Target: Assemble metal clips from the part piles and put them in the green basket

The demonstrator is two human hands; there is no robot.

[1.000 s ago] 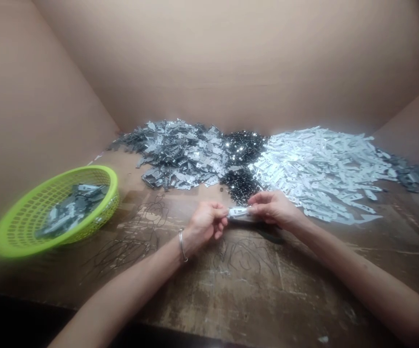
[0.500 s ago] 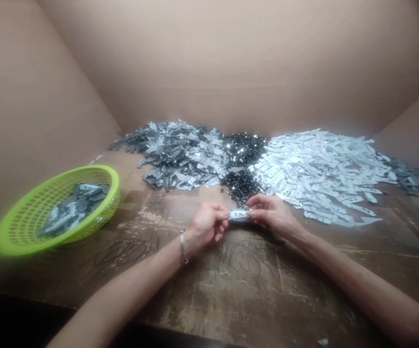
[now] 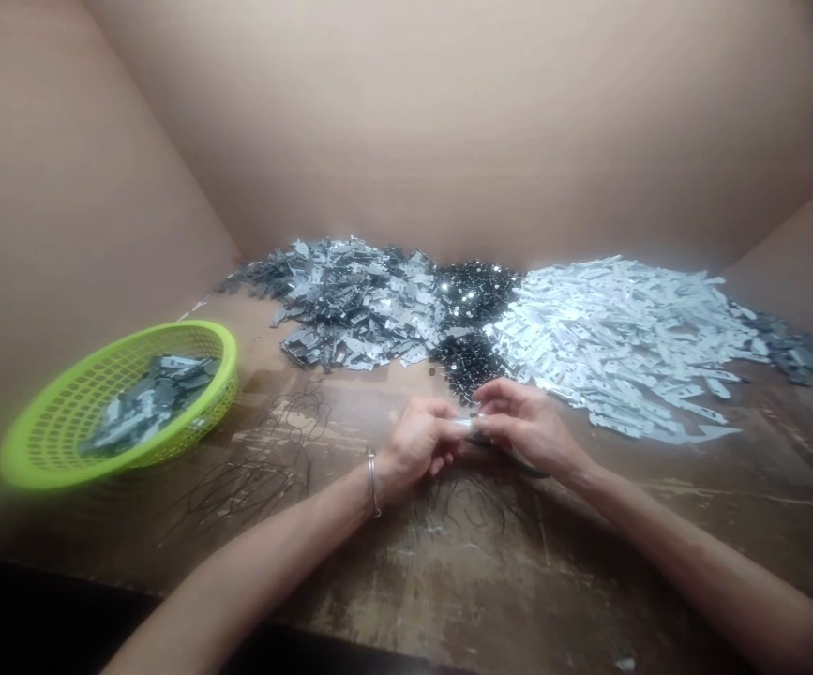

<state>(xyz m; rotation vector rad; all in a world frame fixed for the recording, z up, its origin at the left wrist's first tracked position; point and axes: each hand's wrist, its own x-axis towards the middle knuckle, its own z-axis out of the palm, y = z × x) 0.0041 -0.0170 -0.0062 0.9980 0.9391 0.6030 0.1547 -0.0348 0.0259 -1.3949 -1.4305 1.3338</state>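
Observation:
A small flat metal piece shows between my two hands, its ends covered by fingers. My left hand, with a thin bracelet at the wrist, pinches the piece's left end. From the other side my right hand grips with thumb and forefinger at its right end; a tiny dark part seems to show at the fingertips, too small to name. Just beyond the hands lies a heap of small black parts. To its right spreads a pile of pale elongated metal plates, to its left a pile of darker metal plates.
A yellow-green plastic basket holding metal pieces stands at the left, tilted. Dark thin wire-like strands lie on the worn wooden table. Brown panels wall in the back and sides.
My left hand has shifted right, closer to my right hand. Its thumb now covers more of the metal piece, which shows less between the fingers.

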